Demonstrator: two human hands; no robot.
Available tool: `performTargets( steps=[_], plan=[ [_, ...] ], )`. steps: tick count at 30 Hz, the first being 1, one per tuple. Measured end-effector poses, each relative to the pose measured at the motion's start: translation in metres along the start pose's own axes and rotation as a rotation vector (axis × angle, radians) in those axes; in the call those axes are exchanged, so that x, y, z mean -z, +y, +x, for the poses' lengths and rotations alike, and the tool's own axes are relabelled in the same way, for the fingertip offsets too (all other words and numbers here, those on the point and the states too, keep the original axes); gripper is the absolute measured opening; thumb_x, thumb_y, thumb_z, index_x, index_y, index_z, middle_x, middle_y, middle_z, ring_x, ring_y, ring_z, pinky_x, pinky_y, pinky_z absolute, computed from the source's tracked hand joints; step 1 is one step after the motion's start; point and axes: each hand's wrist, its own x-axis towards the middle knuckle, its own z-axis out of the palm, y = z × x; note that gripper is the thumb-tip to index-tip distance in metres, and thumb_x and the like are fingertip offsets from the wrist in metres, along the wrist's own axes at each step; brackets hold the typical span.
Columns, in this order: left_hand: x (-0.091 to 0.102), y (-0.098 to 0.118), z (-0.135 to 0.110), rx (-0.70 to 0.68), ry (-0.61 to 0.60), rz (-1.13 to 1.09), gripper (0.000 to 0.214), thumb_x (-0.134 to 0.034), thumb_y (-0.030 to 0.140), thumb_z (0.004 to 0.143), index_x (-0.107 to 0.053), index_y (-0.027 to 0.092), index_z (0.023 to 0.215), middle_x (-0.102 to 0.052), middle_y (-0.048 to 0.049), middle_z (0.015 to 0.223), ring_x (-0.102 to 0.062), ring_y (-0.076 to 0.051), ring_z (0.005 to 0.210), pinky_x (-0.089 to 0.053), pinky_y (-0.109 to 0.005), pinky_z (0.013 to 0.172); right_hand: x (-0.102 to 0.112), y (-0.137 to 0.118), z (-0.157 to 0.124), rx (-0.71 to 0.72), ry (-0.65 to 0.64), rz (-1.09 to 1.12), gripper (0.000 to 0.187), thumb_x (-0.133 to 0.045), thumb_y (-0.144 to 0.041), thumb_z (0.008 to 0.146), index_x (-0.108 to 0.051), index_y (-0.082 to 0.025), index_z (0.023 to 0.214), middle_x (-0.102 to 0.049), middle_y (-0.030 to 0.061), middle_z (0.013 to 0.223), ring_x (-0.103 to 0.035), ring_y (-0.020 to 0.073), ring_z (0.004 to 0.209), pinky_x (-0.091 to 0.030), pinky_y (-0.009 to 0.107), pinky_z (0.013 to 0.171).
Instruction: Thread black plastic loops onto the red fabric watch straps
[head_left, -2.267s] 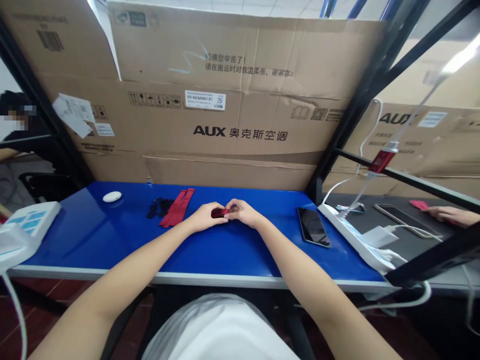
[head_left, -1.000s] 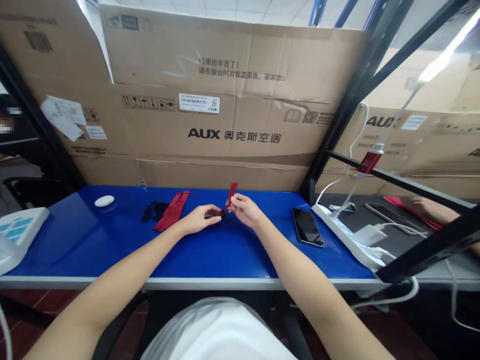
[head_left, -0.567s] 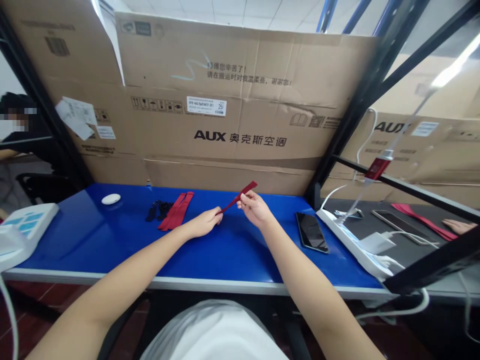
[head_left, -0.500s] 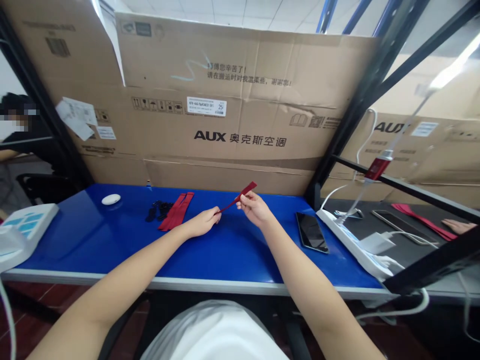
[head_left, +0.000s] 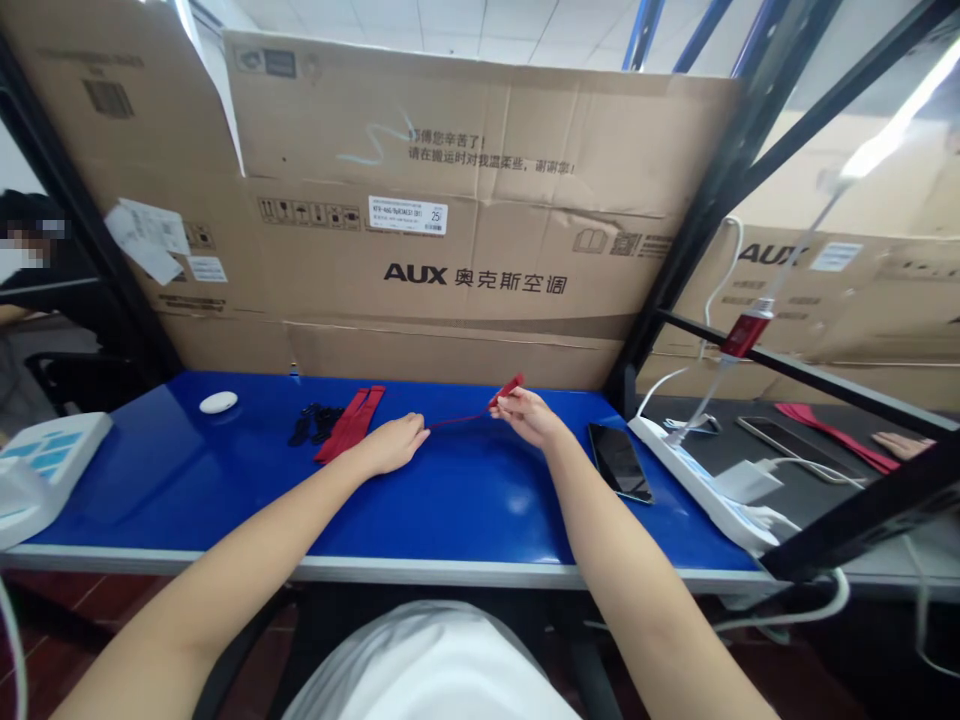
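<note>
Left hand: the left hand (head_left: pixel 391 443) rests low on the blue table (head_left: pixel 225 480), fingertips pinching one end of the red strap (head_left: pixel 480 410).
Right hand: the right hand (head_left: pixel 529 415), raised slightly, grips the other end.
Strap position: stretched between both hands, just above the table.
Right of hands: a dark phone (head_left: pixel 619 462), then a white power strip (head_left: pixel 705 485).
Left of hands: a pile of red straps (head_left: pixel 349 424), black clips (head_left: pixel 307 422), a white puck (head_left: pixel 218 402).
Behind: a cardboard box (head_left: pixel 450 200).
Strap look: narrow, dark red, thin in the middle.
</note>
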Motion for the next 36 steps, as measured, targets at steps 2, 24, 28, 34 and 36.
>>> performTargets(
  steps=[2,24,28,34,36],
  plan=[
    [-0.002,0.000,0.001,0.013,0.009,0.071,0.035,-0.037,0.048,0.093,-0.054,0.019,0.085,-0.060,-0.0105,0.089,-0.060,-0.026,0.083,-0.043,-0.038,0.081,0.015,-0.004,-0.002,-0.071,-0.002,-0.027,0.039,-0.084,-0.030,0.059,-0.065,-0.019,0.092,-0.068,0.0039,0.087,-0.065,0.0182,0.078,-0.053,0.035,0.075],
    [-0.003,-0.014,0.013,0.174,0.204,-0.385,0.021,-0.063,0.030,0.081,-0.060,0.021,0.100,-0.066,-0.0043,0.093,-0.061,-0.021,0.090,-0.047,-0.039,0.087,-0.050,0.040,0.005,0.094,0.034,-1.207,0.019,-0.070,-0.026,0.073,-0.060,-0.021,0.088,-0.056,0.0052,0.098,-0.050,0.0212,0.094,-0.038,0.036,0.086],
    [0.000,-0.010,0.015,0.244,0.249,-0.745,0.039,-0.075,0.043,0.068,-0.066,0.014,0.093,-0.069,-0.0073,0.087,-0.065,-0.020,0.081,-0.052,-0.037,0.077,-0.052,0.033,0.002,0.097,-0.081,-0.991,0.009,-0.061,-0.022,0.078,-0.061,-0.019,0.086,-0.061,0.0017,0.083,-0.054,0.0161,0.077,-0.040,0.030,0.075],
    [0.001,0.007,0.013,0.240,0.176,-1.096,0.052,-0.082,0.042,0.062,-0.071,0.011,0.102,-0.071,-0.0104,0.096,-0.066,-0.020,0.083,-0.056,-0.040,0.079,-0.066,0.026,-0.001,0.044,-0.183,-0.729,0.019,-0.061,-0.035,0.078,-0.065,-0.016,0.084,-0.060,0.0000,0.069,-0.051,0.0135,0.063,-0.039,0.027,0.063],
    [0.001,0.011,0.011,0.244,0.138,-1.142,0.051,-0.083,0.039,0.063,-0.071,0.011,0.104,-0.072,-0.0103,0.097,-0.066,-0.020,0.085,-0.056,-0.040,0.082,-0.069,0.023,-0.003,0.028,-0.201,-0.681,0.020,-0.062,-0.036,0.077,-0.065,-0.016,0.082,-0.059,-0.0002,0.067,-0.051,0.0131,0.062,-0.038,0.027,0.063]
  ],
)
